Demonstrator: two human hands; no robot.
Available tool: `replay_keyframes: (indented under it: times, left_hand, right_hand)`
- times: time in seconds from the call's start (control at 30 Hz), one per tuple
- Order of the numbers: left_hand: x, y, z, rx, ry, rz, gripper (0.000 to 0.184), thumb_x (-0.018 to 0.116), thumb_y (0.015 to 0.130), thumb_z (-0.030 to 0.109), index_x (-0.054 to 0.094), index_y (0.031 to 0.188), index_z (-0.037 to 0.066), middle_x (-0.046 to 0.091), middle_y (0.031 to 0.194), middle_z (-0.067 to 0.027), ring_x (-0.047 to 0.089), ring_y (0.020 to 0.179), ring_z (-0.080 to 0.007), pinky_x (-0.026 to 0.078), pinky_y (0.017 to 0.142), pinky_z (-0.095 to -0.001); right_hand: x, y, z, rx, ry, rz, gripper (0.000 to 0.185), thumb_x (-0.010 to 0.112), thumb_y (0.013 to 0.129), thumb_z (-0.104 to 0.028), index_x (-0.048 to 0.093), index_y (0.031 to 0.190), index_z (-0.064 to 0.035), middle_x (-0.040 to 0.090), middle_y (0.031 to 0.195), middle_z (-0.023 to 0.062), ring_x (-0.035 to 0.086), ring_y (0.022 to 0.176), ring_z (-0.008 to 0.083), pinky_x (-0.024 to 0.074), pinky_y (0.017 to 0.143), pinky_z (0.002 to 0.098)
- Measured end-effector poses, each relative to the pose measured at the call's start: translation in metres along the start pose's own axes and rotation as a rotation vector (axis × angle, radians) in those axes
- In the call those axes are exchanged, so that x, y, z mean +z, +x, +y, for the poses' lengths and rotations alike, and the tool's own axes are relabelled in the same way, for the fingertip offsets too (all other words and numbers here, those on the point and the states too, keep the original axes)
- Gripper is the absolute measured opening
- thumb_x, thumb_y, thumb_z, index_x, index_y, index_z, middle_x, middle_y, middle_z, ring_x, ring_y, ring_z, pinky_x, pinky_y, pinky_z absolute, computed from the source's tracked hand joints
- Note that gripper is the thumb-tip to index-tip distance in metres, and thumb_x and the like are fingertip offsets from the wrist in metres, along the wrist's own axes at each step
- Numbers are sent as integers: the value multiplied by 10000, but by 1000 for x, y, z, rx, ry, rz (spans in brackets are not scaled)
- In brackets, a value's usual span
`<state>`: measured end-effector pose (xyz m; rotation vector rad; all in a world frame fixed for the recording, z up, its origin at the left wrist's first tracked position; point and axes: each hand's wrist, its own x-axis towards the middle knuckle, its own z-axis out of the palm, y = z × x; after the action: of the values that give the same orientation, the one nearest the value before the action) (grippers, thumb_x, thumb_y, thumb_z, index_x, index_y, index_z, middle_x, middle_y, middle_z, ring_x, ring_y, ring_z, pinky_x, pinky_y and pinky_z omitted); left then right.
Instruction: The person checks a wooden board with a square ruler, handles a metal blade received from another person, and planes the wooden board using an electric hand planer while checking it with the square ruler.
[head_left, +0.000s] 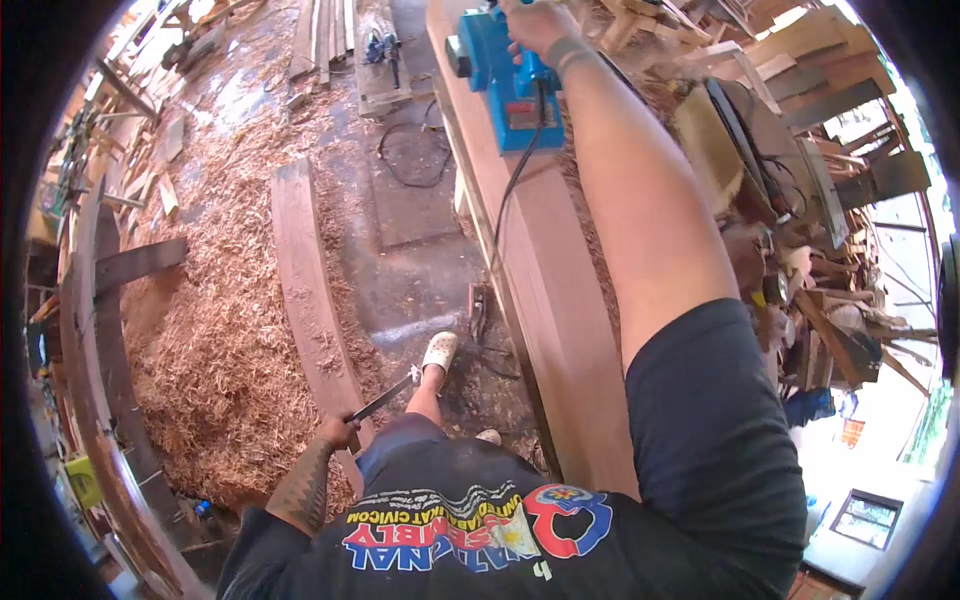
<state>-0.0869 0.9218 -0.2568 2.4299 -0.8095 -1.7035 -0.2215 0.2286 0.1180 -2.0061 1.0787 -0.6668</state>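
At the top of the view, my right hand (538, 30) is wrapped around the handle of a blue electric planer (518, 85). The planer rests on a long, thick reddish timber beam (555, 290), and its black cord hangs along the beam's left side. Low on the left, my left hand (342, 431) is closed around one end of a long thin dark tool (382, 401) with a pale tip. I cannot make out its exact kind. That tool points up and right, its tip near the white clog on my foot.
A curved plank (305, 270) lies left among deep wood shavings (215, 350). On the floor stands a hand plane (478, 308), near a loose cable (415, 160). Another power tool (382, 50) sits on boards farther off. Stacked wood offcuts (820, 70) crowd the right.
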Motion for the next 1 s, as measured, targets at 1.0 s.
replay_keyframes:
  times: [1.0]
  left_hand:
    - [94, -15, 117, 334, 489, -33, 368, 771, 791, 285, 759, 1121, 123, 753, 1067, -176, 724, 1025, -332, 555, 918, -444]
  right_hand:
    - [-118, -612, -31, 413, 18, 130, 395, 650, 983, -357, 619, 1083, 24, 687, 901, 271, 700, 889, 420, 524, 787, 461]
